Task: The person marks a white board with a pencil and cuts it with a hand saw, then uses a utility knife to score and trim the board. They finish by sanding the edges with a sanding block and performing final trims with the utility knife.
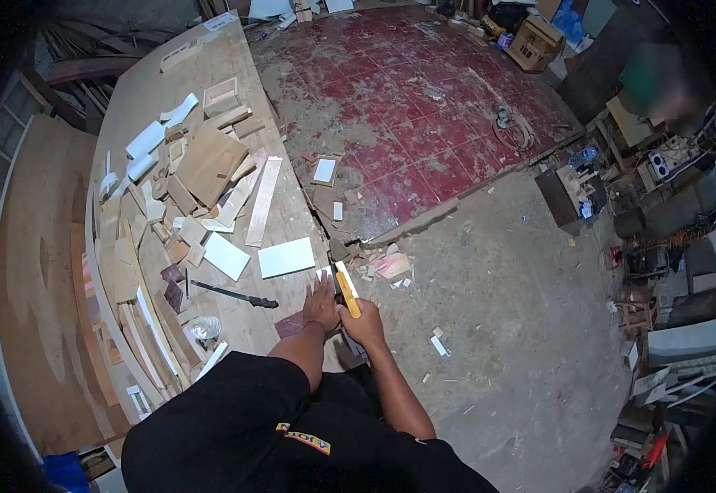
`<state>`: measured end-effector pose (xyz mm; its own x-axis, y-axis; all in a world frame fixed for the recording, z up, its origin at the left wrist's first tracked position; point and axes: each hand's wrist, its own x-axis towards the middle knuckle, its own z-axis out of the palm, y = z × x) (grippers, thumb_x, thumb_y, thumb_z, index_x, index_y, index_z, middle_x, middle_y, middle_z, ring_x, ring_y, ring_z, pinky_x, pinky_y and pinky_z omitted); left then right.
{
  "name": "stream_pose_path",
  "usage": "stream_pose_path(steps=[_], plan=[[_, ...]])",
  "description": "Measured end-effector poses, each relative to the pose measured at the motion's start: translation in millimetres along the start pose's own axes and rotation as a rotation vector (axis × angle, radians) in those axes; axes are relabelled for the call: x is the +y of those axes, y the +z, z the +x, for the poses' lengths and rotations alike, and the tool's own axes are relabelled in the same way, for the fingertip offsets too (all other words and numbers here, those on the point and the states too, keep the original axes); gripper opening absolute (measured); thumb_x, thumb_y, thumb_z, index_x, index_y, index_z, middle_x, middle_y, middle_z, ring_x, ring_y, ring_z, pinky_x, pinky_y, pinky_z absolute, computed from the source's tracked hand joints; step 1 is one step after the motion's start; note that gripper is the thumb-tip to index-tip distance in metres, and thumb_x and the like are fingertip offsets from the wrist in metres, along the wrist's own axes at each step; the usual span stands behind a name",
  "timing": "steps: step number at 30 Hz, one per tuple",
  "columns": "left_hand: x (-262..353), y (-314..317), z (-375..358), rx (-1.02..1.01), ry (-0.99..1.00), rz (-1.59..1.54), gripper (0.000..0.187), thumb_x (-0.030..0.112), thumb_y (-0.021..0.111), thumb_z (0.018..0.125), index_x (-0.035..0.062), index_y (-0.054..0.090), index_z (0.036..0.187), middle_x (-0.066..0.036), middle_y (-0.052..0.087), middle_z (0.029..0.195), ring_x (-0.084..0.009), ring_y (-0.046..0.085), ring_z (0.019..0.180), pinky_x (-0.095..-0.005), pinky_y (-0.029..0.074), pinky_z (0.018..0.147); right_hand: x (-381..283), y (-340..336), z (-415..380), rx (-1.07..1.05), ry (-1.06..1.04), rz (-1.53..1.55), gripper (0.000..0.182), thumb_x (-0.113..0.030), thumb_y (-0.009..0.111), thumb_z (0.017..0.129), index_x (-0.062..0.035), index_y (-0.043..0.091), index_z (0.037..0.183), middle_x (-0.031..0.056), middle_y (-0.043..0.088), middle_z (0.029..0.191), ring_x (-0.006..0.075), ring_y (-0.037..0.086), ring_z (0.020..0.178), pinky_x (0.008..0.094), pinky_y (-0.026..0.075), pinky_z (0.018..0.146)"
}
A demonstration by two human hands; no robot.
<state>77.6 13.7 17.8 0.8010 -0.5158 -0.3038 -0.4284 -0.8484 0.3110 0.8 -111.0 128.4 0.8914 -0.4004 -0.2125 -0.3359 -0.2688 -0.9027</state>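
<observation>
At the table's right edge, my left hand (320, 304) lies with its fingers stretched out, pressing down on a small white piece (323, 272). My right hand (363, 322) is closed round a long yellow tool that looks like a utility knife (347, 294). Beside the tool, a narrow white strip (346, 273) reaches past the table edge. Both hands are close together, and the tool's working end is too small to make out. Just beyond my left hand lies a white rectangular board (286, 258). To the left is a thin black tool (235, 294).
The wooden table (296, 222) carries a pile of wood offcuts (210, 164), white sheets (146, 140) and a glass-like bowl (204, 329). Scraps litter the concrete floor (497, 329). A red tiled platform (424, 107) lies beyond. A blurred person (662, 86) is at far right.
</observation>
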Motion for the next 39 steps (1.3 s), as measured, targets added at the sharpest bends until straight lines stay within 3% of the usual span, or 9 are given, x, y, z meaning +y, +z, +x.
stream_pose_path(steps=[6, 10, 16, 26, 32, 34, 39], plan=[[0, 0, -1, -0.002, 0.011, 0.048, 0.090, 0.029, 0.061, 0.086, 0.0013, 0.019, 0.161, -0.017, 0.008, 0.171, -0.0363, 0.017, 0.156, -0.0512, 0.012, 0.127, -1, 8, -6, 0.008, 0.025, 0.015, 0.030, -0.026, 0.072, 0.086, 0.0033, 0.065, 0.082, 0.0215, 0.064, 0.068, 0.0344, 0.065, 0.061, 0.0429, 0.050, 0.062], [0, 0, 1, -0.028, 0.008, 0.045, 0.094, 0.031, 0.063, 0.085, 0.0023, 0.017, 0.162, -0.015, 0.006, 0.171, -0.0347, 0.016, 0.157, -0.0503, 0.011, 0.128, -7, 5, -6, -0.009, 0.033, 0.007, 0.030, -0.026, 0.072, 0.086, 0.0033, 0.065, 0.082, 0.0216, 0.065, 0.068, 0.0337, 0.065, 0.062, 0.0428, 0.050, 0.062], [5, -9, -1, -0.033, 0.007, 0.100, 0.093, 0.034, 0.061, 0.087, 0.0035, 0.016, 0.162, -0.015, 0.010, 0.171, -0.0345, 0.017, 0.156, -0.0497, 0.013, 0.127, -8, 1, -5, -0.033, 0.064, 0.038, 0.029, -0.024, 0.071, 0.086, 0.0037, 0.065, 0.080, 0.0186, 0.063, 0.064, 0.0255, 0.065, 0.058, 0.0407, 0.050, 0.059], [14, -16, 1, -0.038, -0.047, 0.076, 0.069, 0.028, 0.050, 0.098, 0.0089, 0.027, 0.160, -0.011, 0.019, 0.170, -0.0353, 0.022, 0.154, -0.0527, 0.015, 0.126, -6, -16, -18, -0.021, 0.081, 0.013, 0.027, -0.023, 0.074, 0.088, 0.0026, 0.066, 0.086, 0.0148, 0.065, 0.069, 0.0176, 0.061, 0.063, 0.0377, 0.050, 0.061], [10, -11, 3, -0.026, -0.043, 0.068, 0.069, 0.030, 0.048, 0.097, 0.0087, 0.028, 0.160, -0.011, 0.018, 0.170, -0.0353, 0.020, 0.155, -0.0529, 0.014, 0.126, -65, -56, -53, -0.060, 0.180, -0.108, 0.026, -0.021, 0.073, 0.088, 0.0028, 0.065, 0.083, 0.0189, 0.064, 0.068, 0.0254, 0.066, 0.063, 0.0392, 0.050, 0.061], [11, -14, 4, -0.052, -0.057, 0.071, 0.072, 0.029, 0.049, 0.095, 0.0094, 0.026, 0.161, -0.011, 0.016, 0.170, -0.0358, 0.020, 0.155, -0.0530, 0.014, 0.126, -72, -53, -43, -0.049, 0.227, -0.124, 0.027, -0.021, 0.072, 0.088, 0.0032, 0.065, 0.080, 0.0212, 0.064, 0.068, 0.0324, 0.068, 0.064, 0.0415, 0.050, 0.060], [-16, 24, 16, -0.051, -0.010, 0.095, 0.076, 0.028, 0.051, 0.093, 0.0086, 0.024, 0.161, -0.010, 0.015, 0.170, -0.0354, 0.019, 0.155, -0.0525, 0.015, 0.126, -34, 11, 18, 0.032, 0.069, -0.137, 0.029, -0.024, 0.071, 0.087, 0.0039, 0.067, 0.081, 0.0256, 0.065, 0.071, 0.0398, 0.069, 0.068, 0.0448, 0.050, 0.061]])
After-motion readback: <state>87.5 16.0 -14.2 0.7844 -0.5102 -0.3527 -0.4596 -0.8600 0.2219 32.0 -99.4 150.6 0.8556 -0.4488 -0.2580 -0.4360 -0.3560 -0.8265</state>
